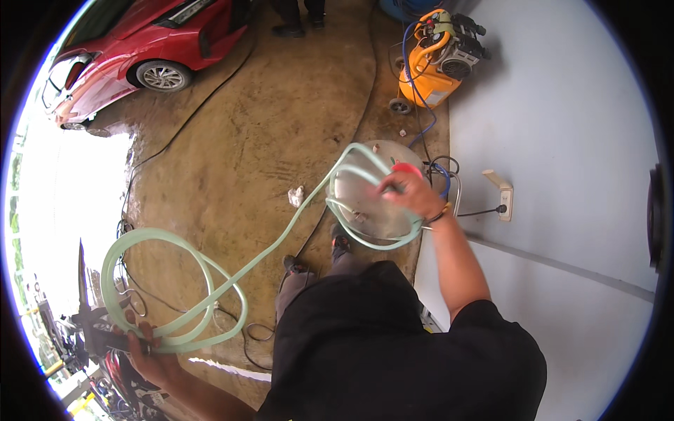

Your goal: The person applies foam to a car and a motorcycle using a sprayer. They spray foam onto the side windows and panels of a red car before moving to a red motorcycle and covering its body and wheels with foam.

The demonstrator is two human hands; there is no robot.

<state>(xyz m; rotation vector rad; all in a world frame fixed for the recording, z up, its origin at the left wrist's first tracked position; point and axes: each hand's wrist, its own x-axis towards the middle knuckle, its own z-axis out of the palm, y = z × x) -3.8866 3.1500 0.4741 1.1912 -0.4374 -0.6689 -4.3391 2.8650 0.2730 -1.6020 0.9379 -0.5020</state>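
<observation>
The person here looks busy gathering a pale green hose (pixel 232 281) into loops, and I'd judge the coiling only partly done. The left hand (pixel 151 359) has its fingers closed around the bottom of one wide coil, which rises above and beyond them; a dark object crosses just beside those fingers, and I can't tell whether it is held too. From there the hose runs over to the right fingers, where more loops hang around and below them, over a round pale stool (pixel 390 217). The right hand (pixel 415 195) is blurred: its fingers look narrow, close against hose and a red piece (pixel 407 169), but I can't tell what they grip. The next move, to my eye, calls for steady left fingers while the right ones draw the slack across without twisting it.
</observation>
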